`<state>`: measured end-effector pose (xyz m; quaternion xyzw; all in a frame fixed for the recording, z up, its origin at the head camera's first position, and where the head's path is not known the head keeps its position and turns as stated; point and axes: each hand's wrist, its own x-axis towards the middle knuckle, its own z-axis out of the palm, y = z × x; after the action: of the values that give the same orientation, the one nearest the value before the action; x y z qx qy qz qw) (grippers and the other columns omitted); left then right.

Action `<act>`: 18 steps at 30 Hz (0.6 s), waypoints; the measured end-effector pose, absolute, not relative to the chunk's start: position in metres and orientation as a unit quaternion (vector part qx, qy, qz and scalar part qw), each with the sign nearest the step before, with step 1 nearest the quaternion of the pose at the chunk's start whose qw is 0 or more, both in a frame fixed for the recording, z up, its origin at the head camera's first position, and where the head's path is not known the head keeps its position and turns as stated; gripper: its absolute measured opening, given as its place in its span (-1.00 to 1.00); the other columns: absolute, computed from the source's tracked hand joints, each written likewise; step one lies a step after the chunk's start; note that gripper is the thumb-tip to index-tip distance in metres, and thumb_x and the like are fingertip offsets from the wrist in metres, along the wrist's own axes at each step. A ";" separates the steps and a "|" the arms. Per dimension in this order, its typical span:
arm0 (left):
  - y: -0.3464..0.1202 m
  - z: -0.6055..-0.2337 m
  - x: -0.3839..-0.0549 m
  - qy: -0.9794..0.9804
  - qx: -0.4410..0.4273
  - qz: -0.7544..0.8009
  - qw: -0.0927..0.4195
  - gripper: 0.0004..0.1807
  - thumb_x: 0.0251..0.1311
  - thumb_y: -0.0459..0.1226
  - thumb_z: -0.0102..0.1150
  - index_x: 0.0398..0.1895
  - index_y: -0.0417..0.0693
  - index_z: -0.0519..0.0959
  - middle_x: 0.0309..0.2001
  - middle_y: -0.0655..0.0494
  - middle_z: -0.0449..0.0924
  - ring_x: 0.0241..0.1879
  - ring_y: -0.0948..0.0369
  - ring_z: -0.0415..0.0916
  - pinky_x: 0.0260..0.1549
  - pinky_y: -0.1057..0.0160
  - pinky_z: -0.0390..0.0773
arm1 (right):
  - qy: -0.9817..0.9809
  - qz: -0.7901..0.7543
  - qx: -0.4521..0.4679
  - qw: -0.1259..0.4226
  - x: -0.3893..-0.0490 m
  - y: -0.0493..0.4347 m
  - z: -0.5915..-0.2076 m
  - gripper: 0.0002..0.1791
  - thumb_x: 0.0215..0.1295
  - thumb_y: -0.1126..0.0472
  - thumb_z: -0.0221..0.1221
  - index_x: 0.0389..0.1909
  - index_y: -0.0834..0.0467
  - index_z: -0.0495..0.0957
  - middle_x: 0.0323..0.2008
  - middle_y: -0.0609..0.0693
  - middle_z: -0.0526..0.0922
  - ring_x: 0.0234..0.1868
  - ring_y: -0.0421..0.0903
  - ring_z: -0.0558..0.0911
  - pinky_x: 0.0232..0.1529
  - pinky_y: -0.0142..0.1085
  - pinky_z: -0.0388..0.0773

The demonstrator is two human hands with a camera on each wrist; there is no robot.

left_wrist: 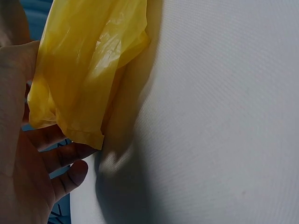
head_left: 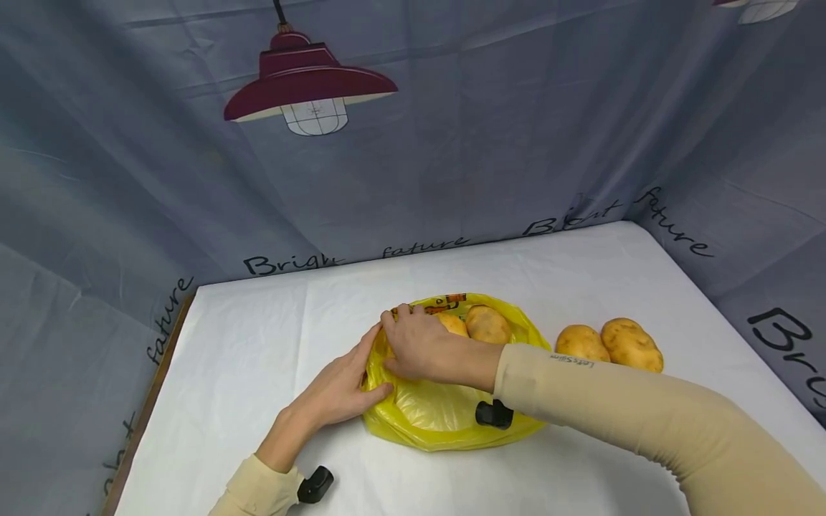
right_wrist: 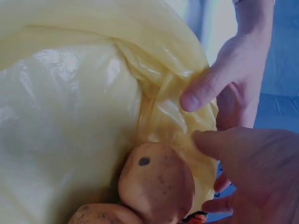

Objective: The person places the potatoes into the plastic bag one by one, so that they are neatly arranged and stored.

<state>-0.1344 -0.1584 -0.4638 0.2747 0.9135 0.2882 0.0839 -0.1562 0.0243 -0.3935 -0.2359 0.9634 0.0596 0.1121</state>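
Observation:
A yellow plastic bag lies spread open on the white table, its rim turned outward. Inside it two potatoes show, one potato at the back and another potato partly behind my right hand. My left hand grips the bag's left side, thumb over the rim and fingers outside. Reaching across the bag, my right hand straddles the same left rim; its thumb is on the inner plastic close to a dark-spotted potato, with the other fingers past the edge.
To the right of the bag sit two more potatoes, partly hidden by my right sleeve. Grey-blue curtains with printed lamps and lettering stand behind and beside the white table.

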 end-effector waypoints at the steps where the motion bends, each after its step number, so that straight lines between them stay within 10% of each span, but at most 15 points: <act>1: -0.159 -0.464 -0.134 0.914 0.273 0.287 0.085 0.06 0.24 0.06 0.23 0.65 0.24 -0.21 0.48 0.06 0.27 0.19 0.09 0.49 0.13 -0.01 0.50 | 0.964 0.059 -0.238 0.107 -0.156 0.025 -0.392 -0.18 0.33 -0.35 0.13 0.34 0.18 0.33 0.14 0.20 0.50 0.10 0.12 0.55 -0.13 -0.16 0.67; 11: -0.158 -0.463 -0.133 0.917 0.261 0.288 0.093 0.08 0.22 0.08 0.25 0.65 0.27 -0.22 0.50 0.09 0.23 0.21 0.09 0.48 0.16 -0.02 0.48 | 0.962 0.066 -0.261 0.037 -0.148 0.034 -0.391 0.01 0.26 -0.63 -0.31 0.26 0.15 0.39 0.01 0.13 0.53 -0.05 0.05 0.52 -0.26 -0.13 0.64; 18: -0.158 -0.465 -0.135 0.918 0.262 0.284 0.086 0.12 0.17 0.08 0.28 0.64 0.37 -0.25 0.49 0.12 0.23 0.17 0.10 0.51 0.13 -0.01 0.50 | 0.959 0.082 -0.270 0.021 -0.141 0.039 -0.396 0.17 0.18 -0.69 -0.45 0.55 0.09 0.12 0.43 0.24 0.23 0.35 0.21 0.32 0.13 0.10 0.49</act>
<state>-0.1346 -0.1582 -0.4654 0.2618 0.9183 0.2844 0.0858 -0.1410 0.0390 -0.3961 -0.2701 0.9592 0.0816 0.0207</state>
